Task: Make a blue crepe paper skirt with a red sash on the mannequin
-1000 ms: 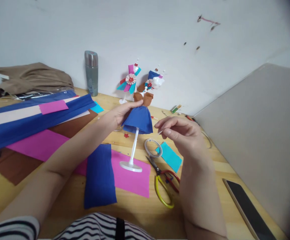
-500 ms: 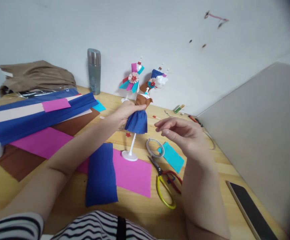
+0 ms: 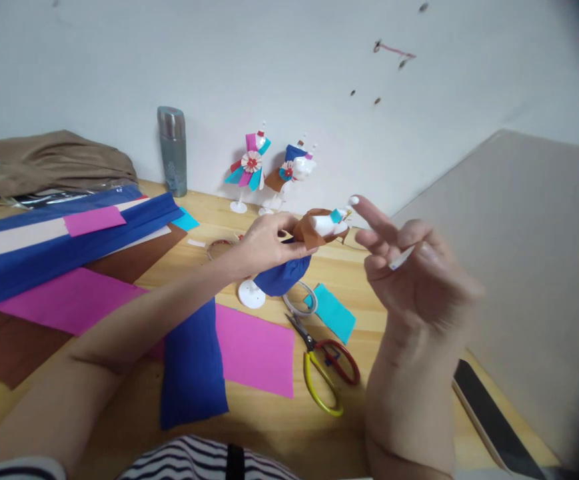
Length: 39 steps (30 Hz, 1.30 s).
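Observation:
My left hand (image 3: 269, 243) is closed around the waist of a small white dress-form mannequin (image 3: 323, 225), which leans to the right with its top toward me. It wears a brown bodice (image 3: 310, 230), a blue skirt (image 3: 285, 275) and a turquoise neck band (image 3: 337, 216). The round white base (image 3: 252, 294) is tipped up below the skirt. My right hand (image 3: 414, 260) is just right of the mannequin, pinching a small white piece (image 3: 402, 257) between thumb and finger. One finger reaches out by the mannequin's white top knob (image 3: 354, 200); whether they touch I cannot tell.
Scissors (image 3: 314, 347), a tape roll (image 3: 300, 299) and turquoise paper (image 3: 334, 313) lie before me. Pink (image 3: 256, 353) and blue sheets (image 3: 192, 370) are to their left. Other dressed mannequins (image 3: 252, 163), a flask (image 3: 173, 153) and a brown bag (image 3: 54, 163) stand behind. A phone (image 3: 494, 413) lies right.
The mannequin has gone from upright to tilted right, and its base has lifted. My right hand has turned palm toward me, showing the white piece. The view has shifted slightly right.

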Available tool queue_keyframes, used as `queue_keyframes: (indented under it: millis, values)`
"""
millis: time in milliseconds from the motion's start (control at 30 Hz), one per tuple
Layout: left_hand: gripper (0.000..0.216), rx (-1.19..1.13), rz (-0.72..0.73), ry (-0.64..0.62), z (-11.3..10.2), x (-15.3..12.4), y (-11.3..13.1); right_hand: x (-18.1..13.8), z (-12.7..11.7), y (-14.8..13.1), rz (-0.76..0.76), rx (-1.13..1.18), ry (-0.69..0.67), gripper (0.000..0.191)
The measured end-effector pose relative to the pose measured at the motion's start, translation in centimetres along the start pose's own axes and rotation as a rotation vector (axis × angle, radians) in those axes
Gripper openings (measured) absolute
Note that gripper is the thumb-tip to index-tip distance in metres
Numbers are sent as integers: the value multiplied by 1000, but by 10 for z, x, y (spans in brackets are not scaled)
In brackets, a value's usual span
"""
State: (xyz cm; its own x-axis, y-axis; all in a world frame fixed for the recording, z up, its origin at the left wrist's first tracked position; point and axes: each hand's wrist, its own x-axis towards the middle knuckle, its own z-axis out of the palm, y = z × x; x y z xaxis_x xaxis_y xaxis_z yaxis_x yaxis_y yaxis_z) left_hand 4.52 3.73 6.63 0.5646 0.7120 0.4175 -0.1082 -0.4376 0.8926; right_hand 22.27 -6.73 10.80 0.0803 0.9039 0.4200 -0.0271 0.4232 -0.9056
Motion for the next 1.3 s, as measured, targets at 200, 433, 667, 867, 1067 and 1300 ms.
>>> queue_keyframes:
  millis: [200, 433, 667, 867, 1067, 1300]
  values:
    - [16, 42, 66, -58, 5, -3, -8, -1, 10, -1, 56, -23, -8, 19]
    - [23, 79, 71, -110, 3, -1, -11, -2, 3, 2, 51, 67, 13, 14]
    - [26, -64, 14, -117, -9, 8, -9, 3, -8, 5, 57, 82, 30, 12]
    - [23, 125, -352, 10, -32, 20, -36, 16, -36, 20, 22, 86, 119, 16]
    - [12, 228, -470, -460, -65, 24, -60, 29, -55, 47, -63, 128, 118, 6]
    - [15, 284, -330, -455, -71, 25, -66, 37, -52, 75, -117, 364, 52, 7]
